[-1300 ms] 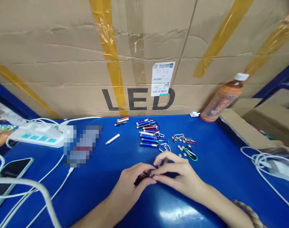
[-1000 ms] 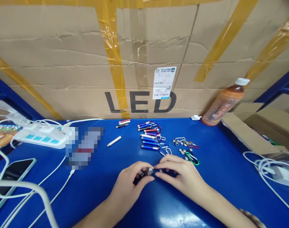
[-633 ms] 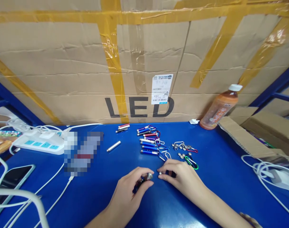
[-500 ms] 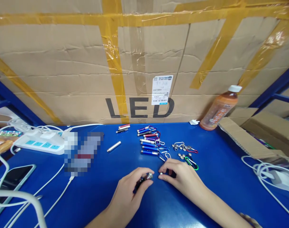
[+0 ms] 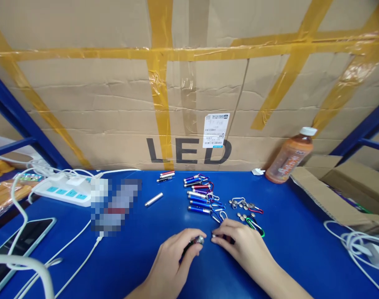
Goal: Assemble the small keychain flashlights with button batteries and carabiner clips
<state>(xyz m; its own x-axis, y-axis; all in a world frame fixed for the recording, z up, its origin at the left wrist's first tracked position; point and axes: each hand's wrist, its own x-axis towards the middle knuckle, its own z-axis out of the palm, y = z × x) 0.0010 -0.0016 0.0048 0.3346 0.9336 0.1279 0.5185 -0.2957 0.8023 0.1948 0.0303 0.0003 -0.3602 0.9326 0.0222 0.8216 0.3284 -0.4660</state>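
My left hand (image 5: 179,259), low in the middle, is closed around a small dark penlight (image 5: 199,240), its silver end showing between thumb and forefinger. Just to its right, my right hand (image 5: 239,241) pinches a tiny silvery piece (image 5: 213,236), too small to make out. Something dark shows under the right fingers. Beyond the hands lies a row of small keychain penlights (image 5: 199,209) in blue, red, purple and silver, with carabiner clips. Loose button cells (image 5: 241,216) and a green carabiner (image 5: 255,227) rest by the right hand. A silver penlight tube (image 5: 153,199) lies apart on the left.
A large taped carton (image 5: 121,112) marked LED stands behind the blue table (image 5: 121,265). Left are a power strip (image 5: 67,195), white cables and a phone (image 5: 24,245). Right are an orange drink bottle (image 5: 290,158), an open box (image 5: 320,195) and a coiled cable (image 5: 354,249).
The camera view has tilted up a little, so everything sits slightly lower and further right. Both hands keep their holds, still close together but apart.
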